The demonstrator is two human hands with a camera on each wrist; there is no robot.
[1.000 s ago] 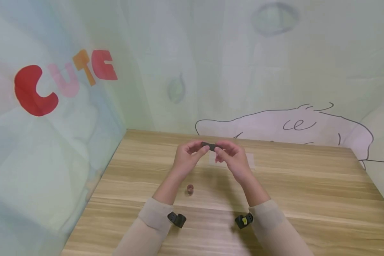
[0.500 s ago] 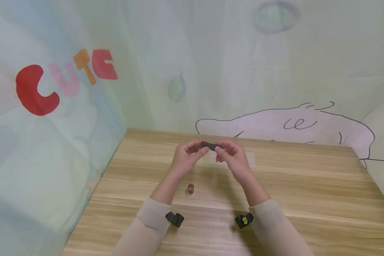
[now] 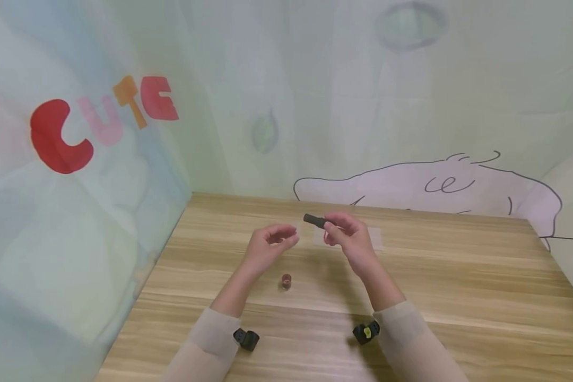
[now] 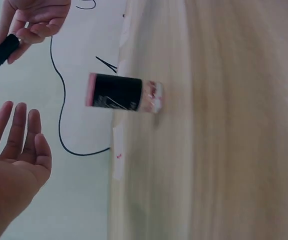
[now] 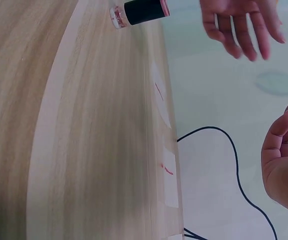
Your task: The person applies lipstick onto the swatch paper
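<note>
My right hand [image 3: 350, 239] pinches a short dark cylindrical stick [image 3: 313, 219] between thumb and fingers above the far part of the table. The stick's left end is bare and points left; in the left wrist view the dark stick [image 4: 1, 56] looks glossy black. My left hand [image 3: 273, 244] is a short way left of it, holding nothing, fingers relaxed and a little bent. On the table below the hands stands a small cylindrical bottle [image 3: 286, 281]. In the left wrist view the bottle [image 4: 117, 92] shows a black band, a pink end and a clear end with reddish bits inside.
A pale sheet of paper [image 3: 374, 239] lies on the wooden table [image 3: 458, 286] behind the right hand. Strips of paper with red marks [image 5: 170, 175] show along the table edge in the right wrist view. Printed cloth walls [image 3: 219, 106] rise behind and left of the table.
My left hand has let go of the dark stick and moved left and slightly down. My right hand keeps hold of the stick, almost in the same place. The bottle stays put.
</note>
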